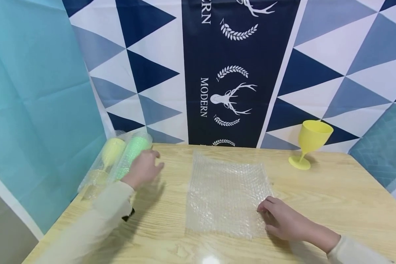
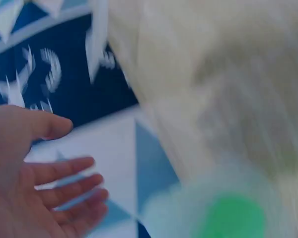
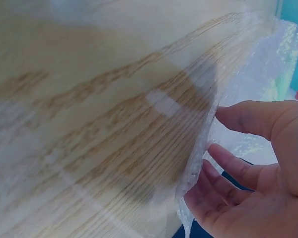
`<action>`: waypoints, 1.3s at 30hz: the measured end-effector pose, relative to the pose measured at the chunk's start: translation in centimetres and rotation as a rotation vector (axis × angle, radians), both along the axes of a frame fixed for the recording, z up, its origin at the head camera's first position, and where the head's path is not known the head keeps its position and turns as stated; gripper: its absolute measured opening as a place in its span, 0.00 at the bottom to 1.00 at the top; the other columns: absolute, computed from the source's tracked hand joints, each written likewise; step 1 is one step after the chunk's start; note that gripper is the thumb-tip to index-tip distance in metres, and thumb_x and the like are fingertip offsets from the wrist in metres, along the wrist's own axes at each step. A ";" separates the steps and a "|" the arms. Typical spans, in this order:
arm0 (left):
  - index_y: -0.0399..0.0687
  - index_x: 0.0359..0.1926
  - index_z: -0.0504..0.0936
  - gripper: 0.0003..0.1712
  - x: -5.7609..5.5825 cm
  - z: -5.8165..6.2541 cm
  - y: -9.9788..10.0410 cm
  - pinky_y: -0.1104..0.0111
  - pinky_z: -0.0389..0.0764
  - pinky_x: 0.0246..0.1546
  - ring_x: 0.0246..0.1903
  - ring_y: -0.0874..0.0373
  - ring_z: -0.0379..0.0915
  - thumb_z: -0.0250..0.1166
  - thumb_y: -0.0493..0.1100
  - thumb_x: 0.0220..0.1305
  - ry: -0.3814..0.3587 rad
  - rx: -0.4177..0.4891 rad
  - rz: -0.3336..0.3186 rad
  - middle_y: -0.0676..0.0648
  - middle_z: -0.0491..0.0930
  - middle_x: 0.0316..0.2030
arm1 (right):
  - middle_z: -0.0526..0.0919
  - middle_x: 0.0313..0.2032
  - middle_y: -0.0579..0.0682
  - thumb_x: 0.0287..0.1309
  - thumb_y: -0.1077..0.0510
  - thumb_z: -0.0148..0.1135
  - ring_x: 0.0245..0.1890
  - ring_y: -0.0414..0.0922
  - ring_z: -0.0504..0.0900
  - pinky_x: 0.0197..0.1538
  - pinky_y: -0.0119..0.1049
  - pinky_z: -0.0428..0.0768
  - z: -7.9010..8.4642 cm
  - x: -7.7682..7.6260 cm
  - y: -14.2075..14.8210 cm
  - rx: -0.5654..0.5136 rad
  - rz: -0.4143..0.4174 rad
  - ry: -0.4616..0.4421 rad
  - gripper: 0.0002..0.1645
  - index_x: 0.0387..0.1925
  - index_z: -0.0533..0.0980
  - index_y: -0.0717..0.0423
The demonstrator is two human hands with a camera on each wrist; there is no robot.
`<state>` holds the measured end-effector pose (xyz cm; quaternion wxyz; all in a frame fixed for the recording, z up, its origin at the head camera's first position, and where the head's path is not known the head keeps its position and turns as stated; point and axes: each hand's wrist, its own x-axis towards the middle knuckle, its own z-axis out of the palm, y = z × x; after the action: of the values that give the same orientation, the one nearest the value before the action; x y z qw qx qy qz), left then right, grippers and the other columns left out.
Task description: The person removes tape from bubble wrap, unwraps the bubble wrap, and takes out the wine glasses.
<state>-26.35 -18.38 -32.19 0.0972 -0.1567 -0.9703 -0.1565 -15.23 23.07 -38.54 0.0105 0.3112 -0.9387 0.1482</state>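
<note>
A sheet of bubble wrap (image 1: 227, 198) lies spread over the wooden table in the head view. My right hand (image 1: 285, 220) is at its right edge, fingertips touching the plastic. Seen from the right wrist, the thumb and fingers (image 3: 228, 163) stand apart along the crinkled edge of the bubble wrap (image 3: 196, 168). My left hand (image 1: 145, 168) holds nothing, its fingers loosely spread beside a green goblet (image 1: 133, 150) wrapped in bubble wrap. Next to that one lies a wrapped yellow goblet (image 1: 113, 151). The left wrist view is blurred, with the hand (image 2: 54, 173) relaxed.
An unwrapped yellow goblet (image 1: 313, 137) stands upright at the back right of the wooden table (image 1: 343, 205). Patterned cloth (image 1: 161, 66) hangs behind the table, and a turquoise sheet (image 1: 43, 91) borders the left side.
</note>
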 end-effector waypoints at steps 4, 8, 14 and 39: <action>0.24 0.55 0.72 0.28 -1.9 1.0 -3.5 0.46 0.79 0.47 0.51 0.33 0.73 0.55 0.46 0.66 -0.076 -0.076 0.154 0.26 0.75 0.50 | 0.75 0.39 0.43 0.44 0.59 0.73 0.38 0.37 0.74 0.40 0.33 0.78 0.3 -0.1 0.0 0.006 -0.018 -0.024 0.22 0.43 0.75 0.55; 0.19 0.54 0.67 0.31 -2.6 0.3 -5.6 0.45 0.78 0.44 0.50 0.29 0.69 0.54 0.48 0.66 -0.151 -0.089 0.235 0.23 0.70 0.49 | 0.75 0.40 0.43 0.45 0.58 0.73 0.39 0.38 0.74 0.41 0.33 0.79 0.3 0.0 -0.1 0.015 -0.029 -0.052 0.22 0.44 0.76 0.54; 0.16 0.55 0.62 0.37 -3.2 -0.7 -6.2 0.44 0.76 0.45 0.49 0.27 0.66 0.57 0.50 0.63 -0.191 -0.067 0.328 0.21 0.66 0.50 | 0.75 0.41 0.43 0.46 0.58 0.73 0.40 0.39 0.75 0.41 0.33 0.79 0.4 0.1 -0.1 0.015 -0.023 -0.063 0.23 0.45 0.75 0.54; 0.13 0.61 0.52 0.44 -1.3 -2.0 -4.3 0.50 0.80 0.40 0.41 0.34 0.77 0.58 0.45 0.57 -0.234 0.024 0.299 0.21 0.73 0.46 | 0.75 0.41 0.43 0.46 0.57 0.73 0.40 0.40 0.76 0.43 0.35 0.80 0.1 0.3 0.0 0.026 -0.031 -0.050 0.23 0.45 0.75 0.53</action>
<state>-27.61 -22.64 -34.15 0.0079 0.0095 -0.9856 -0.1688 -14.94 23.09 -38.44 -0.0148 0.2928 -0.9452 0.1434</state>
